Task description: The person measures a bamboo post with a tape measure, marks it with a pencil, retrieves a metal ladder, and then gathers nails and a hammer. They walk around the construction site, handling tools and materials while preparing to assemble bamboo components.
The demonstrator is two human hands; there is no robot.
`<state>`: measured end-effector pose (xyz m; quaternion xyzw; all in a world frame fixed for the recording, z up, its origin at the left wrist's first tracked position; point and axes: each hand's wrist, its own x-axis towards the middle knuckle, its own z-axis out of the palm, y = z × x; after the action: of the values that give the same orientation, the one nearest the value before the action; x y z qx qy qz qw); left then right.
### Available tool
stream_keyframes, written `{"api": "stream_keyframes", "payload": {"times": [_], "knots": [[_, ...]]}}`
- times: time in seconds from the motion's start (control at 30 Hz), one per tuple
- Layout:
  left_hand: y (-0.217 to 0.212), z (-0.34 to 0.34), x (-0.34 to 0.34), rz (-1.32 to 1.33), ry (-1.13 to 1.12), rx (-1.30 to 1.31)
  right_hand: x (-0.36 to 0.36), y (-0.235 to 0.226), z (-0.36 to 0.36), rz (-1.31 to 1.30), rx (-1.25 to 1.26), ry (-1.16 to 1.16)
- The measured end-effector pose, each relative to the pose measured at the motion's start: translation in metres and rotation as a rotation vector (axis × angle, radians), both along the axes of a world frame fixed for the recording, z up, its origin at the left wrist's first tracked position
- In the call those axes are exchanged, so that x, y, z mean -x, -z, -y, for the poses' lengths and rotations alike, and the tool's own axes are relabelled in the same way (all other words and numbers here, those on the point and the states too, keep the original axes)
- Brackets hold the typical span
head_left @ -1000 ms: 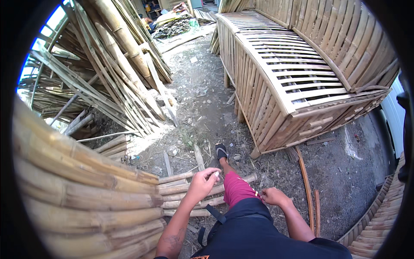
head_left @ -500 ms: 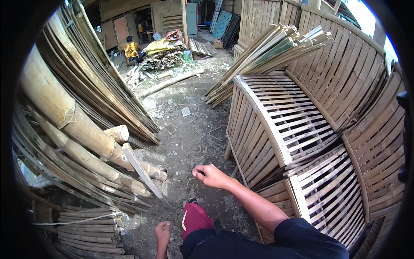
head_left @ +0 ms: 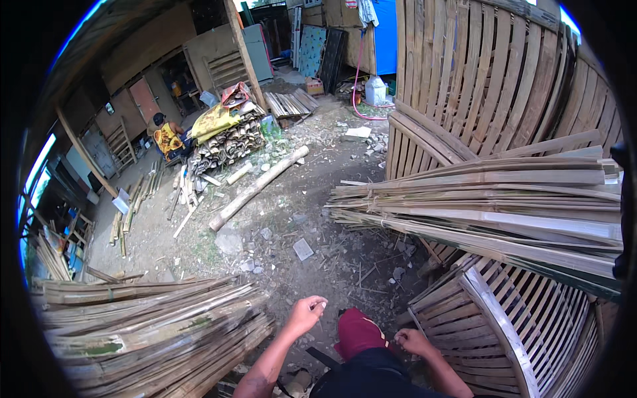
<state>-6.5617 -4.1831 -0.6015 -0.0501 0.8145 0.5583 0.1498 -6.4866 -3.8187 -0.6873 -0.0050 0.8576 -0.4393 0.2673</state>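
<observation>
My left hand is held out over the dirt ground with its fingers curled in; I see nothing in it. It hangs just right of a bundle of long bamboo slats. My right hand is low beside my knee in red cloth, fingers curled. It is close to the edge of a curved slatted bamboo frame, and I cannot tell if it touches it.
A bundle of split bamboo strips lies across the right, over the frame. Bamboo panels stand behind. A bamboo pole lies on the littered ground. A person in yellow sits by a stack of bamboo pieces.
My view has swung from the thick bamboo poles to the open yard. My right arm has drawn back to my knee and my left hand has come up in front.
</observation>
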Motion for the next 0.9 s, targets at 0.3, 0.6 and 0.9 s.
{"api": "stream_keyframes", "payload": {"times": [0.3,0.6,0.9], "knots": [[-0.005,0.097,0.348,-0.087,0.004,-0.172,0.447,-0.028,0.206,-0.160,0.193,0.000],[-0.025,0.169,0.720,0.141,-0.152,-1.175,0.859,-0.114,0.370,0.235,0.745,-0.283],[-0.098,0.154,1.173,0.626,0.538,-1.230,1.231,-0.159,0.347,0.334,1.312,0.327]]}}
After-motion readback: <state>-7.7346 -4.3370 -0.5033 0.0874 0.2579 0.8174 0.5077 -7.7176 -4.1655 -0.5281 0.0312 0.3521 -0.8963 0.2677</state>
